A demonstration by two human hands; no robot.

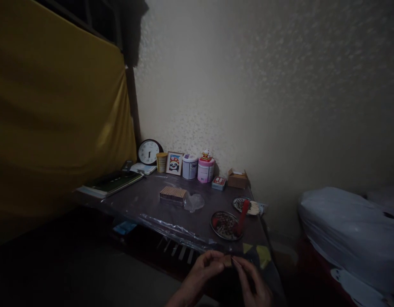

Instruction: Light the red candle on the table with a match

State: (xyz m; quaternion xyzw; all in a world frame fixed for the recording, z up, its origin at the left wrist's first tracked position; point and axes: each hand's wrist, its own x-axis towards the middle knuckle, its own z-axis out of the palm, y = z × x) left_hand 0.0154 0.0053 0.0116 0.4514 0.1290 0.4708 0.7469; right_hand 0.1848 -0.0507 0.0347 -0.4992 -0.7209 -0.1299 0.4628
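Item one, nearest to me: my left hand (pixel 207 267) and my right hand (pixel 252 279), low at the bottom edge, fingertips meeting over a small tan piece (pixel 228 260). Both hands pinch it, one at each end; it sits between the two sets of fingertips, above the near edge of the table (pixel 146 200). The light is dim and I cannot tell what the piece is made of.

Item two, just beyond the grip: a round patterned dish (pixel 223 225) with a red tool (pixel 241 218) leaning across its right side.

Item three, a little farther and slightly right of the grip: a second small dish (pixel 241 204) holding pale sticks (pixel 254 207).

Item four, beyond and to the left of the grip: a stack of tan wooden pieces (pixel 173 195), with a crumpled clear bag (pixel 194 201) touching its right side.

Item five, far row along the wall, left to right: a round clock (pixel 149 151), a yellow cup (pixel 161 161), a framed panda picture (pixel 174 163), a white tin (pixel 189 166), a pink tin (pixel 206 169) with a small figurine on top, a little printed box (pixel 218 183), a brown cardboard box (pixel 237 178).

Item six, far left of the grip: a dark book (pixel 112 183) at the table's corner.

Item seven, well right of the grip: a pale plastic-wrapped bundle (pixel 347 234).
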